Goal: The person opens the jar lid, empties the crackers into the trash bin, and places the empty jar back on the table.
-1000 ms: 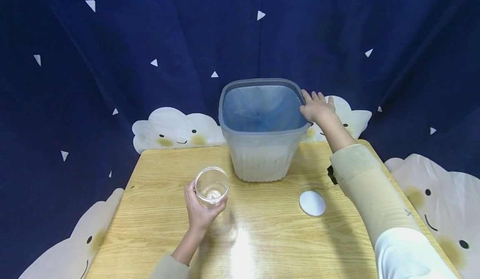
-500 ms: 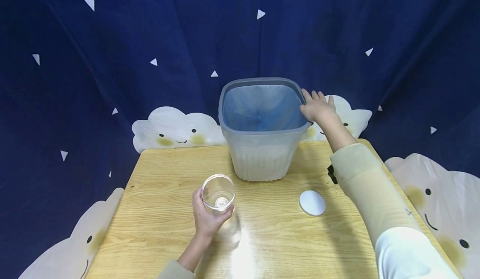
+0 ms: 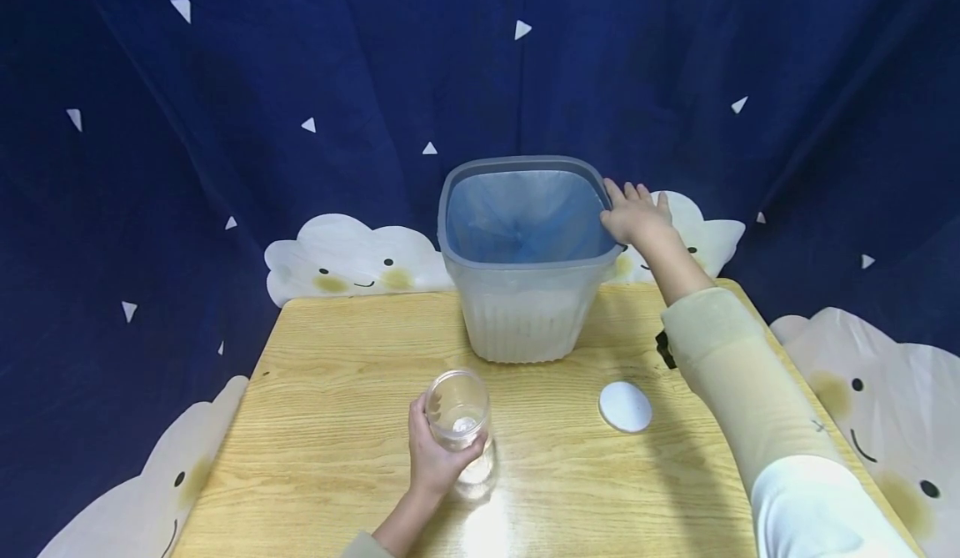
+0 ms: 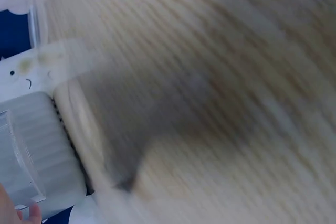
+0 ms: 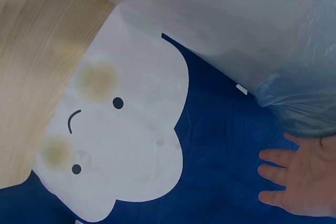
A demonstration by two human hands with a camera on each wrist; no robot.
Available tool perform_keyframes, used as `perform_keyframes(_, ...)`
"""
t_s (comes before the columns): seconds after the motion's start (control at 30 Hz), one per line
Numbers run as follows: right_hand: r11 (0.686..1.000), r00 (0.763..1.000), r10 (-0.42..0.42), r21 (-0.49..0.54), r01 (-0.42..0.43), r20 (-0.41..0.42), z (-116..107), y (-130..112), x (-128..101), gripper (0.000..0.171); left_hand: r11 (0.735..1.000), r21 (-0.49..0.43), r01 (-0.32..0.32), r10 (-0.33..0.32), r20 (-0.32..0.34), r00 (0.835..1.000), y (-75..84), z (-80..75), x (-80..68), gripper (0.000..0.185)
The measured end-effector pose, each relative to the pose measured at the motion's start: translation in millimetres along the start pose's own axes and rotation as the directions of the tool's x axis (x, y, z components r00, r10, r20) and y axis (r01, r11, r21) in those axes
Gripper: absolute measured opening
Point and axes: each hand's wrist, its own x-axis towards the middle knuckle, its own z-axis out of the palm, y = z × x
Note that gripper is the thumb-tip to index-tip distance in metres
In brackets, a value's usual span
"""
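Glass jar: clear jar (image 3: pixel 458 415), lidless, in front of the bin and left of its middle, lifted just off the surface (image 3: pixel 315 424).
Left hand: the left hand (image 3: pixel 433 458) has fingers and thumb wrapped round the jar's lower wall; a small whitish bit shows at the jar's bottom.
Right hand: the right hand (image 3: pixel 634 214) lies with straight fingers flat against the bin's right rim.
Bin: translucent grey bin (image 3: pixel 525 308) lined with a blue bag (image 3: pixel 517 216), at the back of the surface.
Lid: white round lid (image 3: pixel 625 407), in front of the bin, to its right.
Doing it well: probably keep the bin braced and the grip low and firm, with the jar's mouth clear of the fingers.
Left wrist view: too blurred to add much.
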Motion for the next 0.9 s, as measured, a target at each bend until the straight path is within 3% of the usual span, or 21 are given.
perform_keyframes(0.27,1.0,1.0,0.008,-0.006,-0.008,0.009,0,0,-1,0.06,1.0,0.006,-0.001,0.001,0.021,1.0,-4.0,5.8,-7.6,0.092)
perform_keyframes(0.9,1.0,1.0,0.003,-0.006,-0.002,0.013,-1,0,0,0.061,0.997,-0.018,0.071,-0.068,0.114,0.991,-10.0,15.0,-21.5,0.093)
